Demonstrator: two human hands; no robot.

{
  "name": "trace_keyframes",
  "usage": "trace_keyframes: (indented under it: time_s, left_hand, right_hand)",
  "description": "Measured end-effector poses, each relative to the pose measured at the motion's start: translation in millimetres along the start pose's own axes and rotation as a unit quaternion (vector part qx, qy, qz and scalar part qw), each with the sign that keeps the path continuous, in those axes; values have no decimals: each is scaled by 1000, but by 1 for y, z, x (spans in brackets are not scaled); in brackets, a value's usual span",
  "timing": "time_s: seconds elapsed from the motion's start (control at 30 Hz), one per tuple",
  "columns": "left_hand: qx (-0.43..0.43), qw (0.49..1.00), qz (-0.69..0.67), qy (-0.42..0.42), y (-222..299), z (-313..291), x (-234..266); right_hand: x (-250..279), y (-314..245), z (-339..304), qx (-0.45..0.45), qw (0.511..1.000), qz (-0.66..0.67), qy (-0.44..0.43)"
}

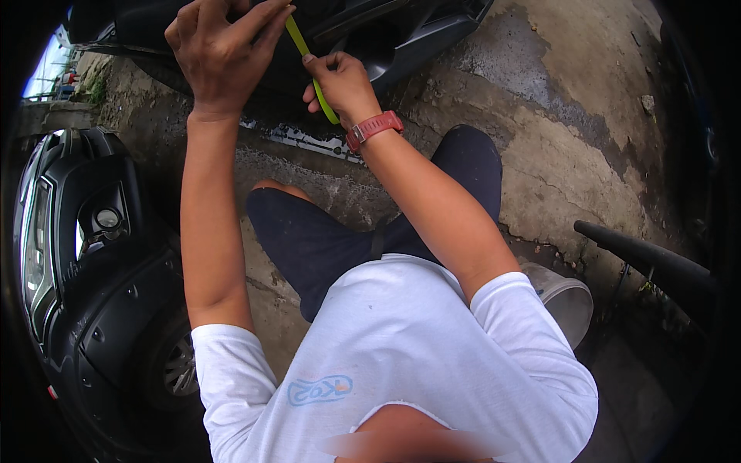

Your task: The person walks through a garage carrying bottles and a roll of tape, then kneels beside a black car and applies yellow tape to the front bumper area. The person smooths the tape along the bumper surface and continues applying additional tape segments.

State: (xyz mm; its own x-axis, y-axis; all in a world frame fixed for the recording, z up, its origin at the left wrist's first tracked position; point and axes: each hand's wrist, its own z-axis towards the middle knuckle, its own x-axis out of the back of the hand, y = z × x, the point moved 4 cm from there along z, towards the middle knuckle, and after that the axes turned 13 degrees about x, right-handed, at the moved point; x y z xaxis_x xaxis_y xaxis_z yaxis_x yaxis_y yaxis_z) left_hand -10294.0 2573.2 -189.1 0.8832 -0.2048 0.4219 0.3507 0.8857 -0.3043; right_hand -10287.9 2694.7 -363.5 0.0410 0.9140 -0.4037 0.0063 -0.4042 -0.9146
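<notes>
A narrow, bright yellow-green strip (298, 38), which looks like tape, slants between my hands in front of a dark vehicle's bodywork (324, 23). My left hand (220, 58) is raised at the top edge, its thumb and fingertips pinched at the strip's upper end. Part of those fingers is cut off by the picture's edge. Lower and to the right, my right hand (343, 85) has thumb and fingers closed around the strip's middle. The strip's loose lower end hangs below the fingers, beside the palm. A red wristwatch (374, 130) is on my right wrist.
A dark car (100, 270) stands close on my left, its wheel near my elbow. Behind my right arm sits a pale bucket (567, 305). A black bar (644, 255) juts in from the right. The concrete ground (556, 116) is cracked and partly wet.
</notes>
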Motion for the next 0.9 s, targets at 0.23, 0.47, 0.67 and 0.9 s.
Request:
trace_keyframes:
  time_s: [0.23, 0.47, 0.67, 0.9]
  left_hand:
    - [47, 997, -10, 64, -1, -17, -6]
    - [144, 987, -8, 67, 2, -24, -1]
    - [289, 950, -115, 11, 5, -29, -7]
    - [330, 935, -131, 20, 14, -35, -14]
  right_hand:
    - [0, -1, 2, -6, 1000, -2, 1]
    - [1, -1, 3, -5, 1000, 3, 0]
    - [1, -3, 2, -4, 1000, -1, 1]
    - [1, -2, 3, -4, 1000, 3, -1]
